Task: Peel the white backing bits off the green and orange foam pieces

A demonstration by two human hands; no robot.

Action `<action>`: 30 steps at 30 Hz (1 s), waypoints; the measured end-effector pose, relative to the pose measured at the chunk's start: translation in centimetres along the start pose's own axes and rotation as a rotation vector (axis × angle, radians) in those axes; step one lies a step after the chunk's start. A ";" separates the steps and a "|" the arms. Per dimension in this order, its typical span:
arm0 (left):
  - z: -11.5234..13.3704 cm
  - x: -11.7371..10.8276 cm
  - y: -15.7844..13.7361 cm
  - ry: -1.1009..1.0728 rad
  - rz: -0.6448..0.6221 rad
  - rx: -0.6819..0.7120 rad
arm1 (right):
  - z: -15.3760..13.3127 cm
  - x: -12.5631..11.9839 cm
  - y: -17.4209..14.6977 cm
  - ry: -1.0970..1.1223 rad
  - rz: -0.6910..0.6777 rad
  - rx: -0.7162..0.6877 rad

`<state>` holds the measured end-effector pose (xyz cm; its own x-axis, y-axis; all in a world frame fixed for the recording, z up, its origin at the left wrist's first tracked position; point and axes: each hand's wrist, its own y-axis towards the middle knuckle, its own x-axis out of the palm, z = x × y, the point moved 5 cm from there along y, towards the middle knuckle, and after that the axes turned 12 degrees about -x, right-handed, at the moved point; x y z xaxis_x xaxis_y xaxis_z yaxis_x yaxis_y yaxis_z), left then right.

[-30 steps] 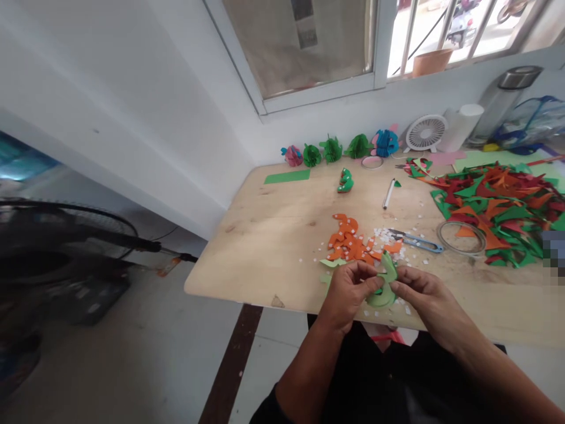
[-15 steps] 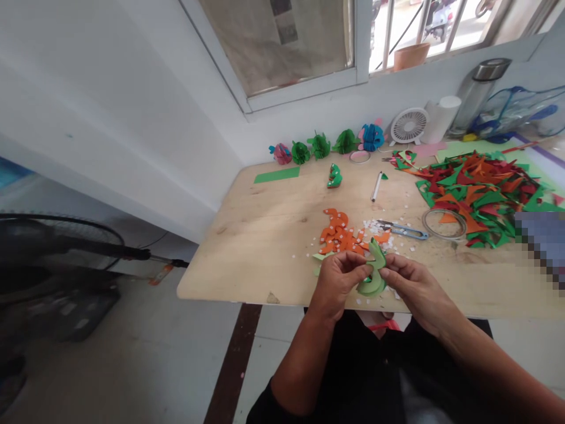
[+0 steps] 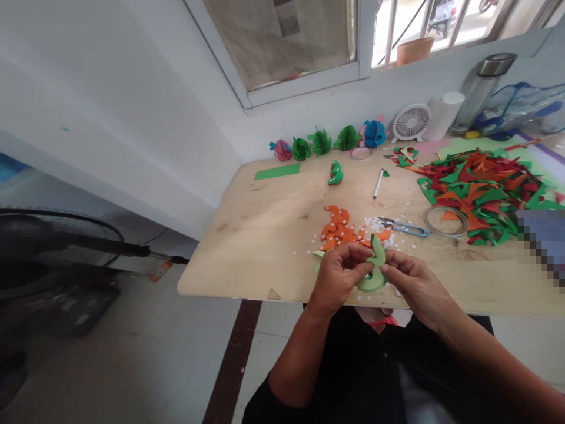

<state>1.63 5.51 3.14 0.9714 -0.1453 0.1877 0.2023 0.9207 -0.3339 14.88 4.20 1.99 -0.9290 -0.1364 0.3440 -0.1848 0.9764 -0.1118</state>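
Between my two hands, over the front edge of the table, is a light green curved paper cutout [image 3: 376, 275] that looks layered, with a darker green tip. My left hand [image 3: 342, 272] pinches its left side between thumb and fingers. On its right side my right hand [image 3: 408, 277] grips it the same way. Just beyond lie orange paper cutouts [image 3: 338, 229] dotted with small white squares. Loose white squares [image 3: 375, 224] are scattered beside them. Part of a pale green paper piece [image 3: 318, 254] shows behind my left hand.
Blue-handled thread snips [image 3: 408, 228] and a tape roll [image 3: 445, 221] lie to the right, by a heap of red, green and orange scraps [image 3: 481, 188]. A white pen [image 3: 378, 184] and green cutouts [image 3: 335, 173] lie farther back. Paper figures [image 3: 321, 142] and a small fan [image 3: 412, 122] line the wall.
Both hands keep hold of the light green cutout, which has turned slightly, so its layers appear more closely lined up. The view has shifted a little.
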 end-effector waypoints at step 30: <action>0.7 -0.1 -0.4 0.171 0.136 0.104 | 0.8 0.1 -0.5 -0.179 -0.002 -0.065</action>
<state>1.38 5.38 3.96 0.9976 -0.0682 -0.0147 0.0624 0.9669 -0.2472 14.64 3.58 1.29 -0.9720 -0.1599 0.1720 -0.1705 0.9842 -0.0486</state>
